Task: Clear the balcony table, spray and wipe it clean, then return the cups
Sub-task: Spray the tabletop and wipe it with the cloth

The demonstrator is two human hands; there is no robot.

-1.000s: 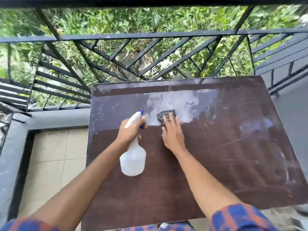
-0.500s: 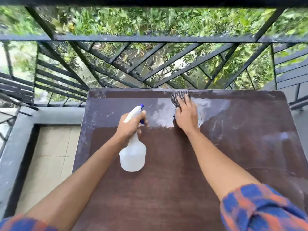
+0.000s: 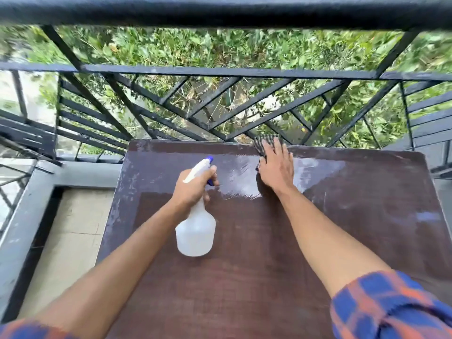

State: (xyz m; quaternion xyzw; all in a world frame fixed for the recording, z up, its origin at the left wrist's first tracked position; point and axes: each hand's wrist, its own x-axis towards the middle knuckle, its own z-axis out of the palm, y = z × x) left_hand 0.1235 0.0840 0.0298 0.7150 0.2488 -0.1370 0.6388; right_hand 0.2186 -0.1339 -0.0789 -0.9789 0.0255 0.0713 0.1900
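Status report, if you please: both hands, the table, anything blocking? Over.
Left hand grips spray bottle. Right hand flat, pressing cloth at far edge of table, by the railing. Wet patch there; nothing blocking.

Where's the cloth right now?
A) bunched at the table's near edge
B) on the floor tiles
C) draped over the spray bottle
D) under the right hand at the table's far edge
D: the right hand lies flat on the dark cloth at the far edge of the table, just below the railing, while the left hand grips the spray bottle.
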